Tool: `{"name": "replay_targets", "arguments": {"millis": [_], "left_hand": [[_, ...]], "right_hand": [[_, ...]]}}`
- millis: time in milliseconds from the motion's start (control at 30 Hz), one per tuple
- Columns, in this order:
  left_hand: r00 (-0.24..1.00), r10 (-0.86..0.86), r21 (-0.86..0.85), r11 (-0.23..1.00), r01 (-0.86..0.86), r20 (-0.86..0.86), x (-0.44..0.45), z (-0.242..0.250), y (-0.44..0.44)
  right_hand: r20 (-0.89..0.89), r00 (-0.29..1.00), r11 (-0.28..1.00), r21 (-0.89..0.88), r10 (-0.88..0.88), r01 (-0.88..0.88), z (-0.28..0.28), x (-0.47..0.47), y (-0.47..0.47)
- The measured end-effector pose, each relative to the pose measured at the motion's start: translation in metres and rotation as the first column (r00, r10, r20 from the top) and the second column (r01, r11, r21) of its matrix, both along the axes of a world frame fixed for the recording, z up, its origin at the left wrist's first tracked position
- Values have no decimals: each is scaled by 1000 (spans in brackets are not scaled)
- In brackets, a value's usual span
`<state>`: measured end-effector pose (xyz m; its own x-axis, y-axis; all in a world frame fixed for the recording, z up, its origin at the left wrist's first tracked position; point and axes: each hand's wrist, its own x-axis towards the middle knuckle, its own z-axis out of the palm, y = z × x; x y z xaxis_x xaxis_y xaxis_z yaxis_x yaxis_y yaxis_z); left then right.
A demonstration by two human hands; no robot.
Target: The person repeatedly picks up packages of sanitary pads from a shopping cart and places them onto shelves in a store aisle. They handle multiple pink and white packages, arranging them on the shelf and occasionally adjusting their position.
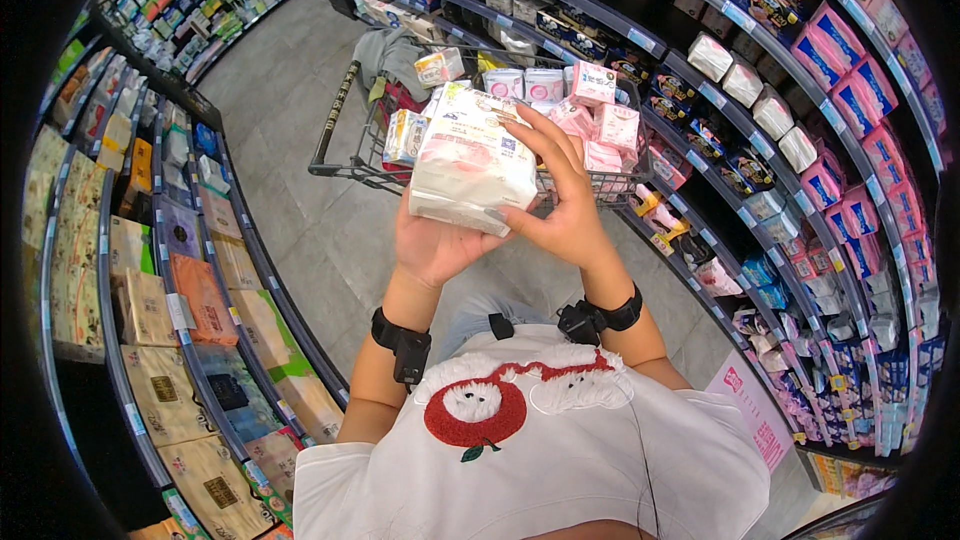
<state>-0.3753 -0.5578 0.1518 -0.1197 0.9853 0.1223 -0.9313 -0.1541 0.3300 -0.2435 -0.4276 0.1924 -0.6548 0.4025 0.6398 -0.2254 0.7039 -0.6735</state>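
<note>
A white plastic-wrapped pack (474,157) with printing and a code on its face is held up in both hands, above the near side of a wire shopping cart (367,178). My left hand (442,244) supports it from below, its fingers mostly hidden behind the pack. My right hand (559,187) grips the pack's right side, thumb at the lower edge and fingers over the top. Behind it, the cart holds pink packs (616,126), white round-marked packs (544,85), a small yellow-and-white pack (439,67) and a grey cloth (390,56) near the handle.
Curved-looking shelves of pink, white and dark packs (829,37) run along the right. Shelves on the left hold large beige packs (169,395) and an orange pack (202,300). Grey floor tiles (277,127) lie between them. A pink-and-white sign (750,409) stands at the lower right.
</note>
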Motion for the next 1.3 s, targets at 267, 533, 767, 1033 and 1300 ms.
{"name": "replay_targets", "arguments": {"millis": [267,533,767,1033,1300], "left_hand": [[993,-51,96,995,41,102,7,-3,2],[995,-83,151,986,74,52,6,-14,14],[932,140,10,989,-145,-333,4,-13,30],[815,214,-40,959,-279,-539,6,-15,78],[819,63,-69,990,-124,-570,35,-34,164]], "right_hand": [[-20,999,994,-102,42,-44,-10,-9,8],[-26,999,993,-111,42,-44,-17,-5,19],[-16,998,994,-94,57,-59,-18,13,37],[72,997,992,-129,2,7,-34,42,59],[62,991,937,-324,-121,134,-53,89,109]]}}
